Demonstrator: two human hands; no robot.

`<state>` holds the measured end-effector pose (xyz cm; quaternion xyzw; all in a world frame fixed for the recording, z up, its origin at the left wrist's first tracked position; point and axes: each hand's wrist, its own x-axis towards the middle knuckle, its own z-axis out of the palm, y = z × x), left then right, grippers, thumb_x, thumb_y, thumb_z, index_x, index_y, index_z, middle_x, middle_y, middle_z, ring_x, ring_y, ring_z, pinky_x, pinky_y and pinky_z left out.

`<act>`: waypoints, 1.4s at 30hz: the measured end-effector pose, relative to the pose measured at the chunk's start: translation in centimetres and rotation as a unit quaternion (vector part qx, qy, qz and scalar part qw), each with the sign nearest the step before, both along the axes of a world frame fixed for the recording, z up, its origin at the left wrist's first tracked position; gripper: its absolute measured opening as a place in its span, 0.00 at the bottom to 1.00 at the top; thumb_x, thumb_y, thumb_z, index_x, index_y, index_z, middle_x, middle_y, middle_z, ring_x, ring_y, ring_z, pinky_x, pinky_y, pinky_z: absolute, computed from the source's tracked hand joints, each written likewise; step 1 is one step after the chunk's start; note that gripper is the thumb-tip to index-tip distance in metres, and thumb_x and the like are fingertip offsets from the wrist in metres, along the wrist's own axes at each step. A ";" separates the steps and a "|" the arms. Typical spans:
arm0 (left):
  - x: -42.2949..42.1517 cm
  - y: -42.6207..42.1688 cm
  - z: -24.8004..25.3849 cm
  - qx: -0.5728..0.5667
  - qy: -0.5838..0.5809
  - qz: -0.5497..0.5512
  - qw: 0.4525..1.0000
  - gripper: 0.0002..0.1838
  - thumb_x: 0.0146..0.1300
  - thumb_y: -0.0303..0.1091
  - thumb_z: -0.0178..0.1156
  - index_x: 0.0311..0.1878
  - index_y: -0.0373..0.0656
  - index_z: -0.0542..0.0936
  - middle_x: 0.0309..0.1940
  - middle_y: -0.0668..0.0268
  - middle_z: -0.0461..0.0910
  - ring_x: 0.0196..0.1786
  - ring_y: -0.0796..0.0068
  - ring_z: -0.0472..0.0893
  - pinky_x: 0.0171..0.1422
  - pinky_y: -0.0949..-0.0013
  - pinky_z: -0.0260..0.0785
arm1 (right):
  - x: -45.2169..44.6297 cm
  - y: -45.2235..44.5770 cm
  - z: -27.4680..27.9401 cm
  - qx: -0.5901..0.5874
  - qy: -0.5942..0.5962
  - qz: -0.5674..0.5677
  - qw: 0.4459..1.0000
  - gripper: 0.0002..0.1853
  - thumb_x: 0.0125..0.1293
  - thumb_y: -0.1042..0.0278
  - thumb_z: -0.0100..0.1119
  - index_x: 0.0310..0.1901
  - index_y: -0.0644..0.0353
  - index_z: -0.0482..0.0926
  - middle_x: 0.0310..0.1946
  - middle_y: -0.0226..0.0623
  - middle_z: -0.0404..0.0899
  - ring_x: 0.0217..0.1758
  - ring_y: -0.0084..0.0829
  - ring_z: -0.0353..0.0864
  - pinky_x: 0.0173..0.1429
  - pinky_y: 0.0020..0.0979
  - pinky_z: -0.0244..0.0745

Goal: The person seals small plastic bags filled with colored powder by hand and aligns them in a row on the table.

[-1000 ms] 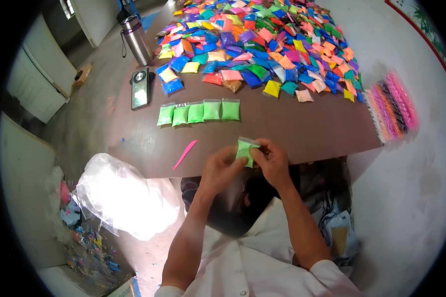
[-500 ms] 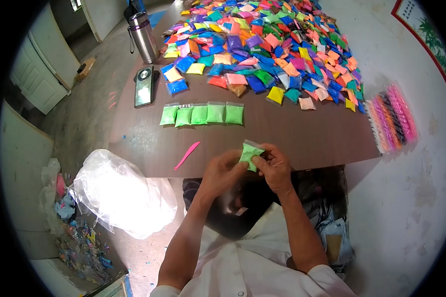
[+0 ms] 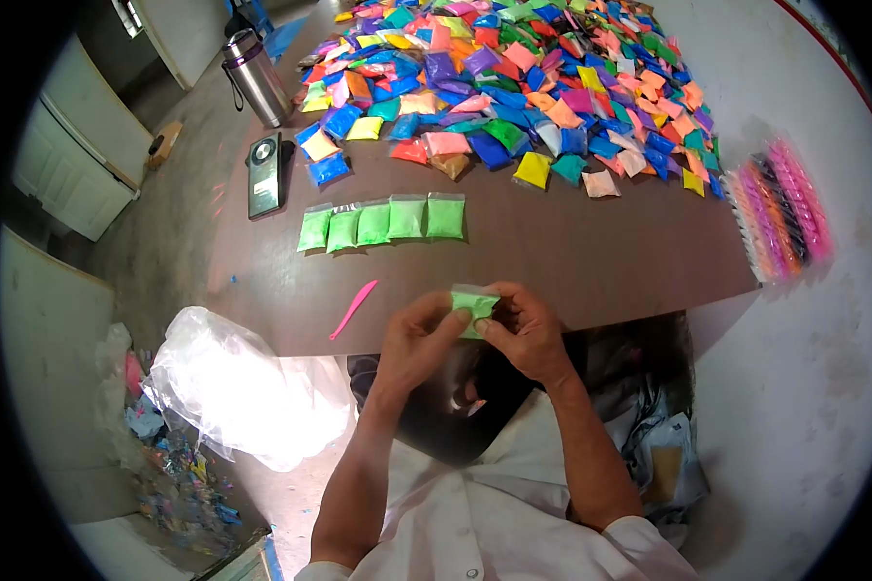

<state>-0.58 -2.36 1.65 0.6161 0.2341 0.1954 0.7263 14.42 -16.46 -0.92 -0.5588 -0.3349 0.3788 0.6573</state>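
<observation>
Glare burns the plastic bag [image 3: 252, 397] nearly to white, while the desk [image 3: 572, 266] sits in softer light, a faint sheen toward its left and heavy shadow beneath its near edge at right. The green packet [image 3: 474, 302] reads fairly clearly; floor scraps [image 3: 189, 494] go mushy, and the wide lens bows straight lines into black, rounded borders.

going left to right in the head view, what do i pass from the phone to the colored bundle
Phone → pink knife → left hand → held green packet → right hand → colored bundle. Left out for overlap: row of green packets, packet heap.
</observation>
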 end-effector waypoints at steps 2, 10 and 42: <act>0.0 -0.1 -0.3 -0.016 -0.008 0.005 1.000 0.10 0.73 0.31 0.68 0.52 0.38 0.87 0.42 0.69 0.88 0.45 0.85 0.82 0.50 0.75 0.75 | -0.2 0.1 0.5 0.003 -0.039 -0.004 0.999 0.19 0.74 0.80 0.65 0.64 0.64 0.76 0.50 0.32 0.84 0.52 0.19 0.83 0.58 0.25 0.81; 0.0 -0.4 0.0 0.003 0.005 0.010 1.000 0.07 0.73 0.30 0.69 0.48 0.38 0.88 0.37 0.72 0.87 0.42 0.87 0.82 0.48 0.78 0.73 | -0.5 0.1 0.9 -0.010 -0.007 -0.061 0.998 0.09 0.74 0.75 0.68 0.53 0.64 0.83 0.38 0.25 0.83 0.38 0.13 0.78 0.43 0.19 0.75; 0.7 -1.1 -0.7 0.085 0.006 0.078 0.993 0.09 0.77 0.34 0.66 0.43 0.39 0.87 0.32 0.76 0.81 0.32 0.88 0.76 0.36 0.78 0.68 | -2.7 0.5 9.4 0.094 0.134 -0.202 0.966 0.12 0.71 0.82 0.53 0.52 0.64 0.82 0.44 0.34 0.83 0.43 0.20 0.82 0.48 0.24 0.78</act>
